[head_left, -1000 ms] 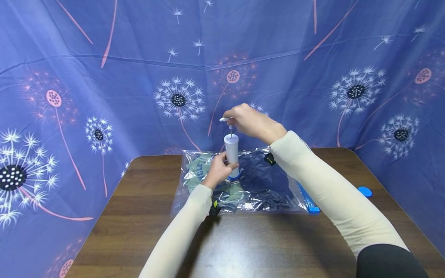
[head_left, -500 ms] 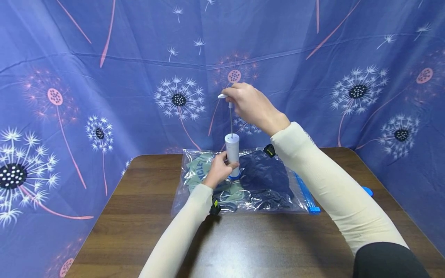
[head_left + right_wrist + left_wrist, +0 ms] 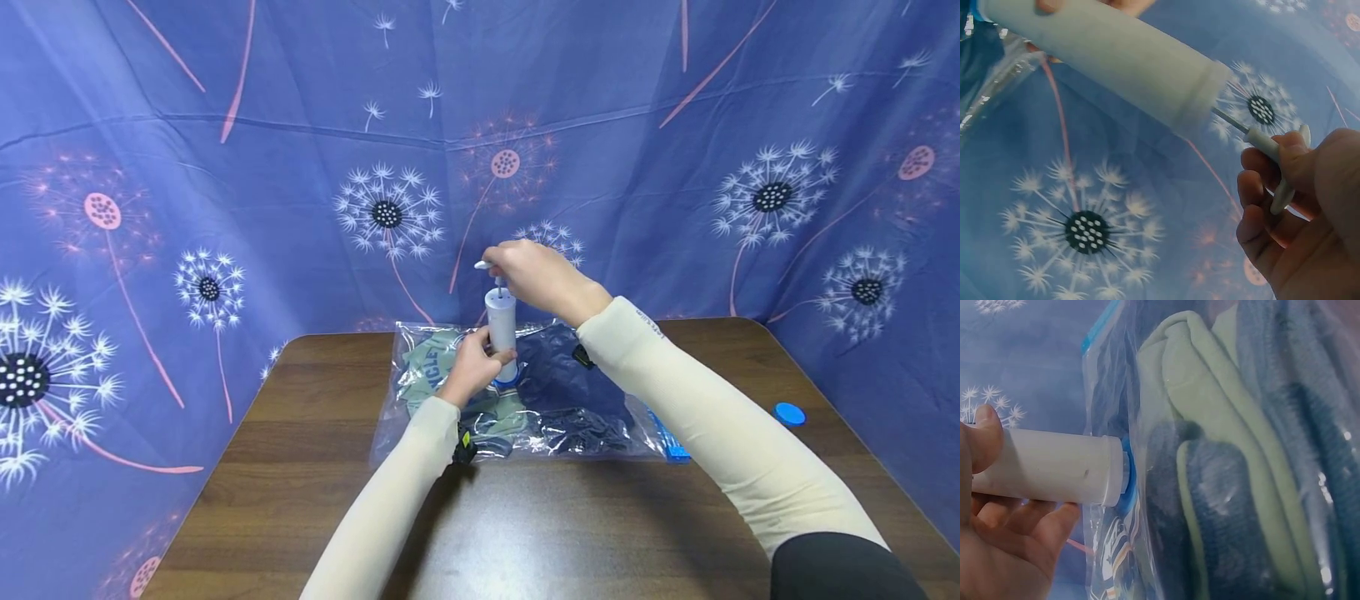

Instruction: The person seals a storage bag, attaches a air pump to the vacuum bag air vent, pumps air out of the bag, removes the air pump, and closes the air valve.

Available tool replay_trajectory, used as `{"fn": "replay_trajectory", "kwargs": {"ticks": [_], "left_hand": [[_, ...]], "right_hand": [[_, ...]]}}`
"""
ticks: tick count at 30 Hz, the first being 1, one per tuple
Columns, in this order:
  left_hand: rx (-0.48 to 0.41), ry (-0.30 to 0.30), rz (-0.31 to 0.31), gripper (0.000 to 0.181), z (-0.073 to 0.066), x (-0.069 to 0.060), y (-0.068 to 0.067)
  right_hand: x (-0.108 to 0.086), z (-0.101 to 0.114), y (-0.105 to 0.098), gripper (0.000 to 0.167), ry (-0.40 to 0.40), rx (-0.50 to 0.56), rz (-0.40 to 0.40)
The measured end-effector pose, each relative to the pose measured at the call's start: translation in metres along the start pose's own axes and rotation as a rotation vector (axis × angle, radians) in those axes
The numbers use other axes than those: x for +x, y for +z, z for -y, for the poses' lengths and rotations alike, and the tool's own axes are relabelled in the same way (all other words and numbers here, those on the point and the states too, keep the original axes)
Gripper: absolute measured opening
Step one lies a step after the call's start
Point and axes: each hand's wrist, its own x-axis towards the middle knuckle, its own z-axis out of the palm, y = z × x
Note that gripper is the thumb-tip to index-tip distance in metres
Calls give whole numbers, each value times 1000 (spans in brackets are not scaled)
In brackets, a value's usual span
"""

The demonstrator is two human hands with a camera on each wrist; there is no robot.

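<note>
A white hand pump [image 3: 501, 321] stands upright on the blue valve [image 3: 1127, 478] of a clear vacuum storage bag [image 3: 570, 450]. Green and dark blue folded clothes [image 3: 1210, 394] show through the plastic. My left hand [image 3: 472, 367] grips the lower part of the pump barrel, thumb on one side and fingers round the other. Above it, my right hand [image 3: 543, 275] holds the white T-shaped pump handle [image 3: 1282, 194], fingers curled round it. In the right wrist view a short length of metal rod [image 3: 1230, 119] shows between handle and barrel.
The bag lies on a brown wooden table [image 3: 315, 467]. A blue slider strip [image 3: 671, 442] runs along its right edge, partly behind my right sleeve. Farther right lies a round blue cap [image 3: 789, 414]. A dandelion-patterned blue curtain [image 3: 300, 208] hangs behind the table.
My right hand rose with the handle, drawing out a long stretch of rod, then came back down close to the barrel. My left hand and the barrel have stayed in place.
</note>
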Motion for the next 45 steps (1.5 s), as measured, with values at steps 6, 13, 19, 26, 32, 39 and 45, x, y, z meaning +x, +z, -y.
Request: {"fn": "replay_trajectory", "kwargs": {"ticks": [6,13,19,26,32,39,45], "left_hand": [[7,26,-7,41,1,1,1],[23,25,-2,41,2,1,0],[13,11,12,42,3,0,-1],[13,20,-1,42,3,2,-1],[-2,18,2,42,3,1,-2],[14,26,-1,41,2,1,-1],[14,29,4,41,3,3,-2]], "right_hand": [[-4,-2,18,22,-24,-4,30],[-4,-2,22,21,-7,3,34],[-6,-3,25,20,-12,7,7],[-6,-3,29,19,-19,28,-23],[-5,-3,31,20,-22,33,-36],[-7,-4,32,22,-8,39,-37],[-6,-3,32,21,-1,48,-36]]}}
